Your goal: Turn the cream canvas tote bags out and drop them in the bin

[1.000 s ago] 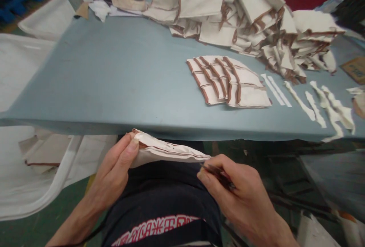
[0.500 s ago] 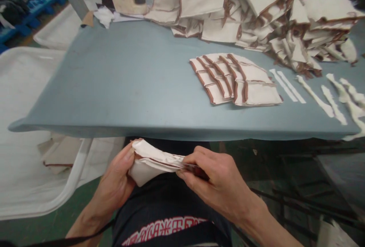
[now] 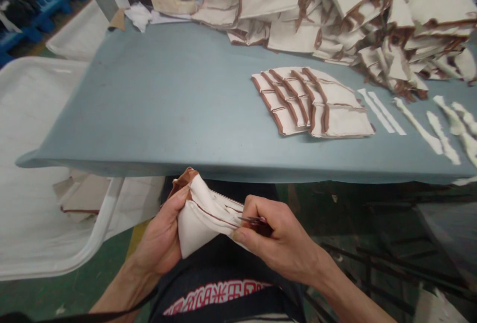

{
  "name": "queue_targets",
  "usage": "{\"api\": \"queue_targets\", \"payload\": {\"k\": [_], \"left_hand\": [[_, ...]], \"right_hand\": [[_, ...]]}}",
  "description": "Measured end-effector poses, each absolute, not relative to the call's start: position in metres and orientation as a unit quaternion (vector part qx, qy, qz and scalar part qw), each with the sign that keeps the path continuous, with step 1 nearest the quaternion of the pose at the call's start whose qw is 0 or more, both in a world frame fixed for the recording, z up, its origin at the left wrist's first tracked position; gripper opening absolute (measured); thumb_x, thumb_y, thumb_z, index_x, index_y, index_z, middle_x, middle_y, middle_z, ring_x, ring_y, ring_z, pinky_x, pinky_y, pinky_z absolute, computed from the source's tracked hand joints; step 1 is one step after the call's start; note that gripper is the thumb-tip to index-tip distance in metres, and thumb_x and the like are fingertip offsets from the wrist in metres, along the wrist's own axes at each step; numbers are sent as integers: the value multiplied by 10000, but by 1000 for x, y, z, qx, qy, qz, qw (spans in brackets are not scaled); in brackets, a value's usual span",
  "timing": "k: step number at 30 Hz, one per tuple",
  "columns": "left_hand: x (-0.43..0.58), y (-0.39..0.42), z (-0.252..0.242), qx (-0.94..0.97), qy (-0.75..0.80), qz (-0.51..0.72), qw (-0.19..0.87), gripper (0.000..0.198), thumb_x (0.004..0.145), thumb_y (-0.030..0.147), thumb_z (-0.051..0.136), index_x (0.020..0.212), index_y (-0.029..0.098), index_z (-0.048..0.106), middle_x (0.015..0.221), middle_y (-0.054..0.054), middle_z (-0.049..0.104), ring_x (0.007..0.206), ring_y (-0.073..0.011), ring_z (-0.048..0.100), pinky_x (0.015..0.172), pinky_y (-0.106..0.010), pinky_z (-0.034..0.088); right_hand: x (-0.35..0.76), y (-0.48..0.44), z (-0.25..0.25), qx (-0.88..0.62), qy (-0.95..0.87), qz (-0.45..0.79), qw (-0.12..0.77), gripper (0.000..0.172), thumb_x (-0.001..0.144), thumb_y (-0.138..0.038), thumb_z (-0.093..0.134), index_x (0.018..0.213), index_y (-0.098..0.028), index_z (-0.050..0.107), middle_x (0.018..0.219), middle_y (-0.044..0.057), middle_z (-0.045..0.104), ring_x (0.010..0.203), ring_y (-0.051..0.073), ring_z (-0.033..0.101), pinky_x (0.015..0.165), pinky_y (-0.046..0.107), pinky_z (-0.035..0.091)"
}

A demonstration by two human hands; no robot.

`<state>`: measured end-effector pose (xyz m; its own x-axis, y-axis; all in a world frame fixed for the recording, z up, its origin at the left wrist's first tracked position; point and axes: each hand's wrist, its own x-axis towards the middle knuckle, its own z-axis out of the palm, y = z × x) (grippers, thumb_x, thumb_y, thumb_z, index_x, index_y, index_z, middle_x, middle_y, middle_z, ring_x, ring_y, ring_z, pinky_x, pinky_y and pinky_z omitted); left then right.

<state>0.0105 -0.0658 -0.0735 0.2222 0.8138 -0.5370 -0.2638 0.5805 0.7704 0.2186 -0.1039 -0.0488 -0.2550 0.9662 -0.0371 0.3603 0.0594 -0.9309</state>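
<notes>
A white fabric piece with brown trim (image 3: pixel 201 228) is stretched between my two hands, just in front of the table edge. My left hand (image 3: pixel 164 236) is closed round its left end, where brown trim sticks up. At the right end, my right hand (image 3: pixel 279 238) is closed round a small dark metal tool (image 3: pixel 257 221), with thumb and fingers at the cloth. The tool lies against the fabric, and its full shape is hidden in my fingers.
Overlapping trimmed pieces (image 3: pixel 309 102) lie on the blue-grey table (image 3: pixel 156 104), with white strips (image 3: pixel 417 124) to their right. A big heap of similar cloth (image 3: pixel 328 20) stands behind. A white bin (image 3: pixel 33 223) holding fabric is at the left.
The left end of the fabric has been raised and turned, showing more brown trim. My left hand has shifted slightly right. The view has moved a little.
</notes>
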Motion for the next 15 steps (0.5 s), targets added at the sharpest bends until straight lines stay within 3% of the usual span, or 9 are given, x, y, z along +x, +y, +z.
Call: {"api": "queue_targets", "payload": {"k": [6, 10, 15], "left_hand": [[11, -67, -74, 335, 509, 393, 689, 283, 927, 475, 655, 884, 203, 722, 802, -56, 752, 796, -266, 733, 645, -332, 628], [-1, -67, -75, 447, 521, 388, 614, 332, 993, 509, 595, 989, 199, 711, 918, -69, 749, 838, -247, 695, 662, -281, 591], [-18, -73, -80, 551, 530, 361, 535, 357, 1047, 507, 509, 966, 217, 700, 876, -75, 713, 819, -254, 662, 653, -276, 567]], "right_hand": [[207, -116, -54, -496, -743, 273, 358, 205, 873, -126, 578, 728, -232, 478, 560, -87, 506, 459, 83, 390, 487, 225, 272], [211, -121, -54, -526, -723, 309, 325, 205, 904, -167, 610, 738, -227, 506, 551, -85, 531, 437, 78, 402, 456, 214, 267], [217, -118, -43, -536, -694, 355, 324, 89, 917, -238, 671, 855, -203, 617, 590, -78, 570, 460, 80, 454, 458, 193, 304]]}}
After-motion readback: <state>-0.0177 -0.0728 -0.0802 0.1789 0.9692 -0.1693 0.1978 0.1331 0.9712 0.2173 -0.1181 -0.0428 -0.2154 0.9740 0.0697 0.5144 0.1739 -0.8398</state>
